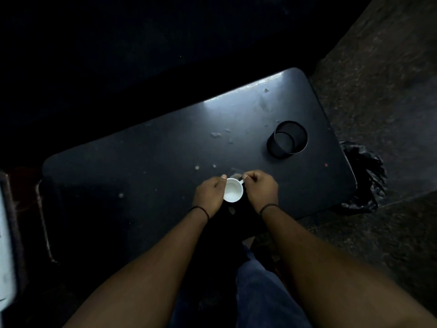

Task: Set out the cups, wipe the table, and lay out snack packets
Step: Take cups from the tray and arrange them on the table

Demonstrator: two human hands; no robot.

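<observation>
Cup placement at the near edge of a dark, round-cornered table (pixel 146 166), seen from the head camera in dim light. Left of the cup, the tabletop is scattered with pale crumbs and smears, so the wiping step appears not yet done. The left hand (pixel 209 197) is curled against the left side of the white cup (pixel 233 190), its thumb at the far rim. The cup sits upright with its mouth open to the camera and looks empty. Whether its base rests on the table or is held just above it cannot be told. The right hand (pixel 261 189) closes on the cup's right side, thumb and forefinger pinched at what appears to be the handle, which points away from the person. Both hands thus grip the one cup. Right of the cup and farther back, well apart from it, stands a black cylindrical holder (pixel 287 140), open at the top and seemingly empty. Beyond the table's right edge a crumpled black bag (pixel 365 178) lies on the stone floor. No snack packets are visible.

Risks, as judged from this view: the cup lies close to the near edge, so a careless release or a later wiping stroke could push it off. Crumbs under the base could leave it seated unevenly. Low light makes the edge hard to judge.
</observation>
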